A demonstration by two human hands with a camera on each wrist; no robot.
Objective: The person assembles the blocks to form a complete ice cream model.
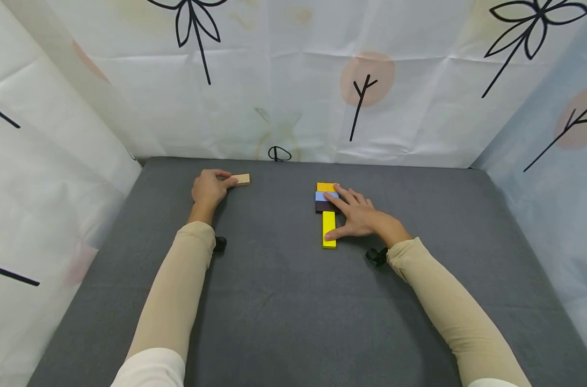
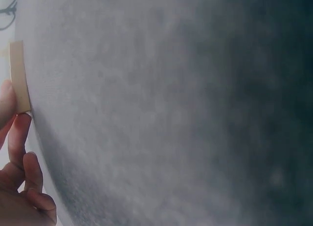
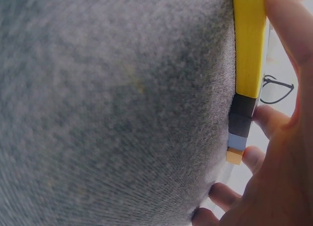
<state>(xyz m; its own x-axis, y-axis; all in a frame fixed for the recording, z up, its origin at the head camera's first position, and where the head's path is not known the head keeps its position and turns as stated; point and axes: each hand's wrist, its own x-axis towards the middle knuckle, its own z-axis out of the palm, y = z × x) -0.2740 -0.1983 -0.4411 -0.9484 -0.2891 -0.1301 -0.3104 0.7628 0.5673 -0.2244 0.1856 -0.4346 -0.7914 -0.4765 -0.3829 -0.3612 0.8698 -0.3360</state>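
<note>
At the far left of the table, my left hand [image 1: 209, 189] pinches a plain wooden block [image 1: 242, 179] between thumb and fingers. The left wrist view shows the block [image 2: 19, 79] at its left edge. My right hand [image 1: 357, 215] is spread over a row of coloured blocks. Its thumb rests on the long yellow block [image 1: 329, 221], and its fingertips touch the light blue block [image 1: 322, 196] and the orange-yellow block [image 1: 324, 187] at the far end. Dark blocks [image 3: 242, 106] sit between the yellow and blue ones, crosswise to the yellow block.
A grey cloth covers the table [image 1: 274, 301]. White fabric walls [image 1: 283, 97] with plant drawings stand behind it and on both sides. A black wrist camera [image 1: 376, 256] shows under the right wrist, another [image 1: 220, 244] beside the left.
</note>
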